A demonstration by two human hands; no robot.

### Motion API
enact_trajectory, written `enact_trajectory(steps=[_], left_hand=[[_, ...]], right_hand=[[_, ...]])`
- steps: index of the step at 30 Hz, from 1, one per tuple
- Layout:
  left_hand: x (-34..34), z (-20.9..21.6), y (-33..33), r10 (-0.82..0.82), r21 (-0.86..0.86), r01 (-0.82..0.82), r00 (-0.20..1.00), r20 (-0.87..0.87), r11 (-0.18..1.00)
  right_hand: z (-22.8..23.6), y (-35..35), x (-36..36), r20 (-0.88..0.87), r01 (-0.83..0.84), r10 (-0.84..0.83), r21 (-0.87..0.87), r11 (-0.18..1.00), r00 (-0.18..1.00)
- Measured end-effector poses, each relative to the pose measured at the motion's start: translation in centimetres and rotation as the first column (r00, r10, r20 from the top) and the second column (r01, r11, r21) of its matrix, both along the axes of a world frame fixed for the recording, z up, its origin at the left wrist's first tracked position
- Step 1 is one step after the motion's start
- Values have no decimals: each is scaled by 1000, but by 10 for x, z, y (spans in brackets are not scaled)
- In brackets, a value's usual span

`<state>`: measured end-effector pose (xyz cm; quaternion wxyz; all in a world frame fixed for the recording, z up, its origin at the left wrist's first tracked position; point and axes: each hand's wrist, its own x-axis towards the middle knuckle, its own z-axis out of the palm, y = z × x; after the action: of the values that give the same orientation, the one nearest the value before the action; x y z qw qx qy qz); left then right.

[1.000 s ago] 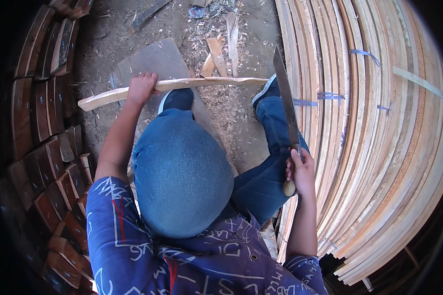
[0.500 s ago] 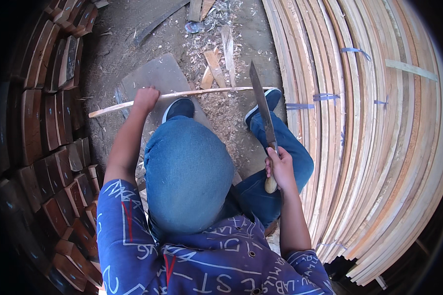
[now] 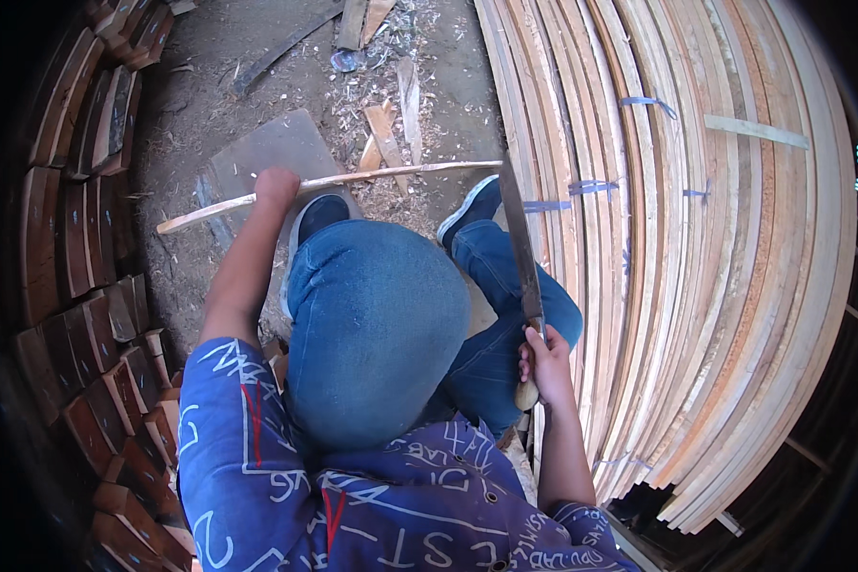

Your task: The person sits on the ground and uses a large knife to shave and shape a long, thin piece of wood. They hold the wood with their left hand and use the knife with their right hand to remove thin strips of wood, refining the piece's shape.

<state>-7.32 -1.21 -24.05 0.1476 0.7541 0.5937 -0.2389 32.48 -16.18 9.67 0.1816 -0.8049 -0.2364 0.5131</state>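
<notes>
My left hand (image 3: 277, 189) is closed round a long, thin, slightly bowed wooden strip (image 3: 372, 174), not far from its left end. The strip runs across in front of my shoes, its right end by my right shoe (image 3: 475, 203). In my right hand (image 3: 547, 360) is the wooden handle of a machete (image 3: 521, 234), whose long dark blade points away from me. The blade's upper part overlaps the strip's right end in view; whether they touch I cannot tell.
Long pale boards (image 3: 629, 286), tied in places with blue bands, are stacked on my right. Stacked timber ends (image 3: 95, 324) line the left. Wood shavings and offcuts (image 3: 381, 133) litter the ground ahead, and a flat grey board (image 3: 267, 153) lies under the strip.
The machete has moved lower relative to the strip, its tip now about at the strip's right end instead of well beyond it. My left hand keeps its hold. The whole view has shifted slightly.
</notes>
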Motion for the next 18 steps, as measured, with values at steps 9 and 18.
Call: enact_trajectory(steps=[9,18], left_hand=[[-29,7,1,-55,58,55,998,5,997],[-32,19,25,-126,45,124,992,30,991]], right_hand=[[-6,16,-2,-107,32,-29,27,999,994],[-67,44,4,201,-309,293,49,950,935]])
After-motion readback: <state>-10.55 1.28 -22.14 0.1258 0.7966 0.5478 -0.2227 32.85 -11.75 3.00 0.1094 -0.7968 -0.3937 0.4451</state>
